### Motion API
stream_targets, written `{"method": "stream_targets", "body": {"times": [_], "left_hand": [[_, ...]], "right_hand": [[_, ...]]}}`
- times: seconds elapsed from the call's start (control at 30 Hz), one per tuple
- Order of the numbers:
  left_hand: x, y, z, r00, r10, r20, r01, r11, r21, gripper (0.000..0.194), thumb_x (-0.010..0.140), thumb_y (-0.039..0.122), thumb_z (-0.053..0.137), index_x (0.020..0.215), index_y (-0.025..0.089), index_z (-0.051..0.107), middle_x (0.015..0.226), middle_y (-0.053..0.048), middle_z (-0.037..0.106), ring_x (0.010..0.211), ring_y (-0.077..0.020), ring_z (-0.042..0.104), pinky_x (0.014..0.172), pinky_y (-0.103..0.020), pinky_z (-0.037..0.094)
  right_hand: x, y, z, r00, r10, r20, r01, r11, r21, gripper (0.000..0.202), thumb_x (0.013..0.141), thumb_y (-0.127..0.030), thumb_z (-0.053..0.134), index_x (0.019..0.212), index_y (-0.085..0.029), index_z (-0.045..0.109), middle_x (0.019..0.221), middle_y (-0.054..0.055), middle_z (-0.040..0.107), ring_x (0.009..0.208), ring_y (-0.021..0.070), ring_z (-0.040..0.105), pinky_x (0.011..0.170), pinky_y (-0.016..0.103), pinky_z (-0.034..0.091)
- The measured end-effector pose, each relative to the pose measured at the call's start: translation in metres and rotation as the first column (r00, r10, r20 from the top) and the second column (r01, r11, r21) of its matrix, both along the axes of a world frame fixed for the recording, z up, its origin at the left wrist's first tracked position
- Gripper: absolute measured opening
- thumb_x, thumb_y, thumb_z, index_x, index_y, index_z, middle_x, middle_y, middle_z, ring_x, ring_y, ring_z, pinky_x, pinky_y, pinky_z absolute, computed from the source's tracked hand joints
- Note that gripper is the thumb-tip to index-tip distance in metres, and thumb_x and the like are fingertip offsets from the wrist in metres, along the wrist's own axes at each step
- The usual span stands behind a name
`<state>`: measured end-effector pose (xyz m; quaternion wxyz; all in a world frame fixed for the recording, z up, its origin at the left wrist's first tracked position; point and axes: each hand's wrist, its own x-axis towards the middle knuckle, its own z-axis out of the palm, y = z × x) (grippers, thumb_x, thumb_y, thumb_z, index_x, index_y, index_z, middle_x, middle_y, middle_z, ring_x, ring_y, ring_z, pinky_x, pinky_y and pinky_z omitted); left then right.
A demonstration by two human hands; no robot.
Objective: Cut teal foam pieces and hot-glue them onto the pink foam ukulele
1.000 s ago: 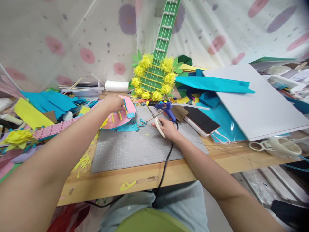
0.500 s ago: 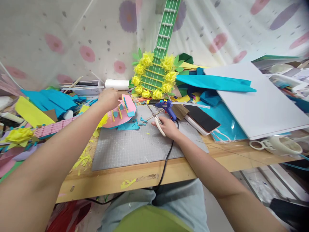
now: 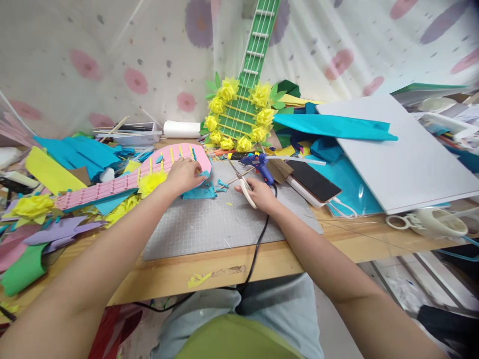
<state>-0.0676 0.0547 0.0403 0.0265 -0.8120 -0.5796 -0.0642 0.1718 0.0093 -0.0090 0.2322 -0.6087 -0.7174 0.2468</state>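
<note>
A pink paper guitar (image 3: 192, 152) with yellow and blue strips lies at the left, its body over the cutting mat (image 3: 209, 224). My left hand (image 3: 184, 175) rests over that body, fingers curled together beside a small light-blue paper piece (image 3: 205, 175) at its end. What they pinch, if anything, is hidden. A yellow paper flower (image 3: 152, 183) sits by the left wrist. In my right hand (image 3: 262, 195) is a pair of scissors (image 3: 247, 193) with white handles, blades pointing away from me. Blue paper scraps (image 3: 221, 184) lie between the hands.
A blue glue gun (image 3: 264, 169) lies just beyond the right hand, its black cord (image 3: 258, 254) running over the table edge. A phone (image 3: 314, 180) and white board (image 3: 407, 159) are at the right. A green paper guitar (image 3: 239, 107) with yellow flowers leans at the back.
My left hand has come down and nearer from above the far side of the pink guitar to its end with the light-blue piece. The right hand with the scissors has stayed put.
</note>
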Motion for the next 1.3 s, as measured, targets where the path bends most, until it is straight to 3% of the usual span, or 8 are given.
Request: {"method": "stream_targets", "body": {"times": [0.3,0.47,0.57,0.77,0.93,1.0,1.17,1.3], "left_hand": [[0.011,-0.005,0.004,0.957,0.072,0.279,-0.061,0.997,-0.047,0.01,0.069,0.028,0.061,0.071,0.018,0.061,0.079,-0.008,0.063,0.083,-0.0254,0.058,0.077,-0.037,0.043],[0.036,-0.027,-0.011,0.609,0.099,0.787,0.111,0.972,-0.208,0.016,0.065,0.027,0.064,0.075,0.018,0.054,0.07,-0.001,0.059,0.065,-0.0148,0.056,0.061,-0.028,0.045],[0.059,-0.043,-0.029,0.438,0.161,0.884,0.299,0.902,-0.313,0.018,0.065,0.03,0.063,0.077,0.018,0.056,0.069,0.001,0.057,0.06,-0.0124,0.053,0.054,-0.026,0.045],[0.077,-0.057,-0.05,0.539,0.087,0.838,0.14,0.971,-0.192,0.018,0.066,0.017,0.06,0.083,0.021,0.055,0.065,0.004,0.054,0.06,-0.0121,0.051,0.057,-0.025,0.04],[0.071,-0.058,-0.054,0.438,0.094,0.894,0.107,0.982,-0.156,0.029,0.065,0.02,0.066,0.089,0.022,0.051,0.071,0.003,0.06,0.064,-0.0121,0.055,0.062,-0.025,0.041],[0.072,-0.059,-0.054,0.334,0.144,0.932,0.102,0.977,-0.187,0.033,0.062,0.022,0.071,0.089,0.021,0.052,0.071,0.003,0.061,0.065,-0.0118,0.056,0.062,-0.025,0.044],[0.081,-0.064,-0.05,-0.11,0.397,0.911,0.226,0.903,-0.366,0.041,0.055,0.035,0.078,0.084,0.017,0.055,0.075,-0.002,0.065,0.072,-0.016,0.064,0.06,-0.028,0.051],[0.084,-0.066,-0.047,-0.206,0.432,0.878,0.23,0.894,-0.386,0.038,0.052,0.037,0.08,0.071,0.014,0.057,0.066,-0.003,0.066,0.064,-0.0163,0.066,0.056,-0.026,0.052]], "right_hand": [[-0.001,-0.001,-0.001,0.998,-0.03,-0.053,0.031,1.0,0.005,0.039,0.078,-0.06,0.05,0.078,-0.022,0.058,0.072,0.001,0.061,0.066,0.0159,0.053,0.056,0.025,0.031],[-0.004,-0.001,-0.004,0.944,-0.072,-0.322,0.086,0.996,0.031,0.036,0.073,-0.056,0.058,0.078,-0.021,0.054,0.073,0.001,0.061,0.068,0.0161,0.056,0.061,0.027,0.038],[-0.007,0.0,-0.004,0.857,-0.033,-0.515,0.049,0.999,0.018,0.039,0.065,-0.054,0.066,0.078,-0.02,0.052,0.077,0.002,0.063,0.067,0.0153,0.057,0.061,0.028,0.042],[-0.011,0.002,-0.006,0.833,0.0,-0.553,0.005,1.0,0.007,0.04,0.06,-0.046,0.072,0.078,-0.02,0.047,0.081,0.003,0.066,0.074,0.0162,0.059,0.07,0.031,0.046],[-0.013,0.0,-0.003,0.855,-0.012,-0.518,0.015,1.0,0.001,0.037,0.06,-0.042,0.071,0.078,-0.021,0.047,0.081,0.002,0.064,0.073,0.016,0.057,0.071,0.033,0.045],[-0.016,-0.001,-0.001,0.823,-0.007,-0.568,0.017,1.0,0.011,0.038,0.058,-0.043,0.072,0.076,-0.021,0.046,0.078,0.001,0.062,0.071,0.0153,0.056,0.07,0.032,0.044],[-0.027,-0.001,0.003,0.635,-0.07,-0.769,0.062,0.997,-0.04,0.045,0.054,-0.045,0.073,0.073,-0.022,0.04,0.067,-0.003,0.053,0.061,0.0115,0.05,0.06,0.028,0.041],[-0.033,0.0,-0.001,0.568,-0.14,-0.811,0.089,0.99,-0.108,0.05,0.051,-0.049,0.073,0.075,-0.022,0.039,0.061,-0.006,0.048,0.053,0.0085,0.043,0.052,0.026,0.036]]}}
